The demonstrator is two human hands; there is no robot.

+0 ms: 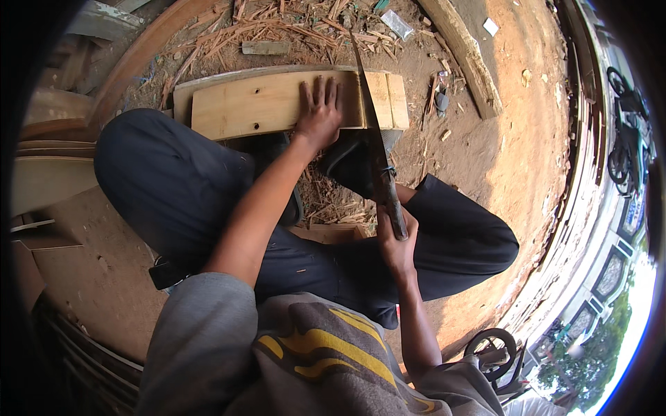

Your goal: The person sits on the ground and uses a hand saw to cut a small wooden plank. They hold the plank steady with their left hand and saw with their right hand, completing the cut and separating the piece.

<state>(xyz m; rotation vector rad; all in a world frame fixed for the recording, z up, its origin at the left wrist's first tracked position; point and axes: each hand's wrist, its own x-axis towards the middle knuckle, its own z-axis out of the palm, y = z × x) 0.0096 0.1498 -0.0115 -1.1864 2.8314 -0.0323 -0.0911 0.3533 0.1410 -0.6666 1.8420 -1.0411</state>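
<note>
A pale wooden board (232, 104) with two dark holes lies crosswise in front of me, on top of another plank (183, 107). My left hand (321, 114) lies flat on it, fingers stretched out, left of the saw. In my right hand (401, 243) is the handle of a handsaw (373, 114), fingers closed round it. The long dark blade runs away from me across the board near its right end. Whether its teeth sit in a cut is hard to see. A seam or line crosses the pale wood right of the blade.
Wood splinters (270, 31) litter the dirt beyond the board. A thick timber (461, 59) lies at the far right, a clear plastic packet (397, 25) near it. My bent knees (170, 156) flank the work. Stacked planks (55, 149) stand left; a motorcycle (628, 132) is far right.
</note>
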